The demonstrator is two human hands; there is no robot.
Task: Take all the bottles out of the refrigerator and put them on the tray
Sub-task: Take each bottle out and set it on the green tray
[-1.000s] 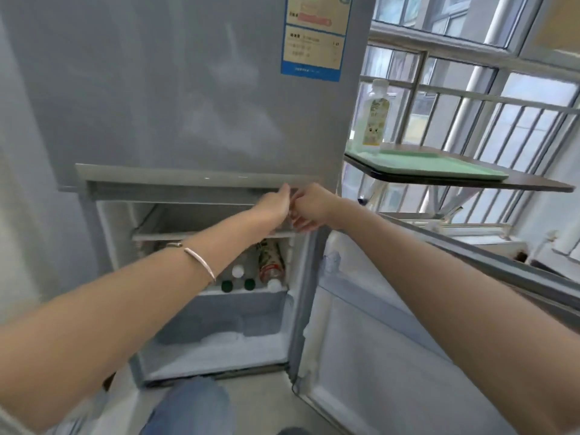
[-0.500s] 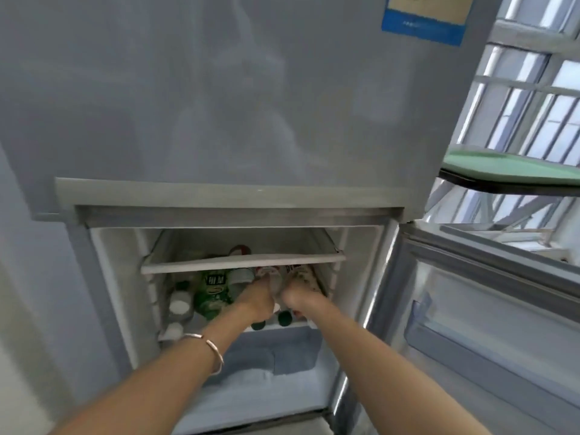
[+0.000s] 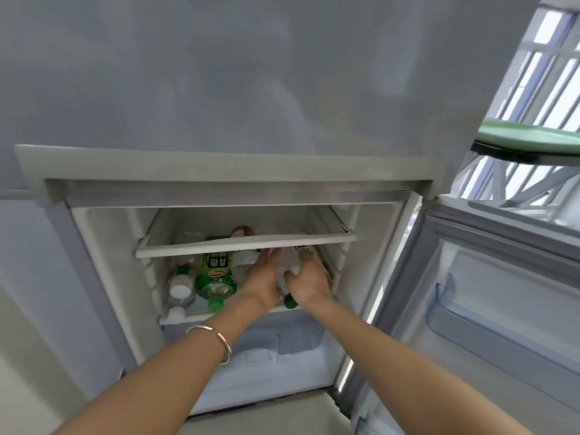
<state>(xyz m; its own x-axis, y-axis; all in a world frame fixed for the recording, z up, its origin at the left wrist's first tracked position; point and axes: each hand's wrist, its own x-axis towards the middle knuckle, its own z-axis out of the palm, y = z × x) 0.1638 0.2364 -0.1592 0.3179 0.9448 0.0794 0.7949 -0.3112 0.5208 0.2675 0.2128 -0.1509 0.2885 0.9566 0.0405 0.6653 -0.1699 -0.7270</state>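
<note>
Right hand (image 3: 309, 282) grips the pale bottle (image 3: 287, 262). Left hand (image 3: 263, 281) touches its other side; whether its fingers curl cannot be determined. Green bottle (image 3: 216, 274) lies just left of the left hand.

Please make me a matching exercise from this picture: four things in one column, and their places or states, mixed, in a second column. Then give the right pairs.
Things
1. green tray
2. silver bracelet
3. green-labelled bottle
4. right hand

Places or states
A. grips a clear bottle
B. on the table
C. round the left wrist
D. lying on the shelf, cap toward the camera

Pairs: 1-B, 2-C, 3-D, 4-A
</note>
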